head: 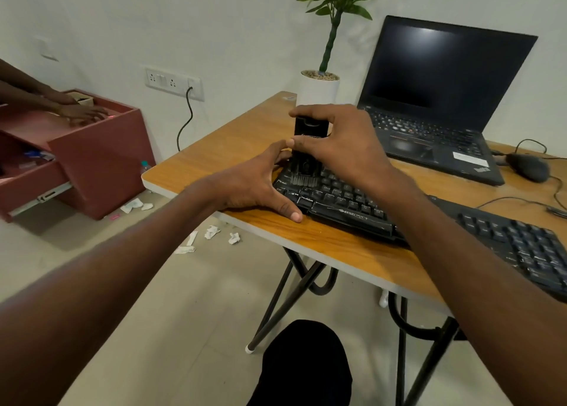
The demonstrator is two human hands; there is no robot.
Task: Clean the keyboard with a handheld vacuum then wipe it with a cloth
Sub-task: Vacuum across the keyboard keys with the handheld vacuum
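A black keyboard (346, 203) lies across the wooden table (239, 147), running from its left part to the right edge of the view. My right hand (337, 141) grips a small black handheld vacuum (308, 129) that stands upright, its brush tip (303, 179) on the keys at the keyboard's left end. My left hand (254, 184) holds the keyboard's left edge, thumb on the front corner and fingers at the far corner beside the vacuum. No cloth is in view.
An open black laptop (435, 98), a black mouse (529, 167) with cables and a potted plant (319, 89) stand behind the keyboard. Paper scraps (211, 232) lie on the floor. Another person's hands (79, 111) rest on a red drawer unit (101, 157) at left.
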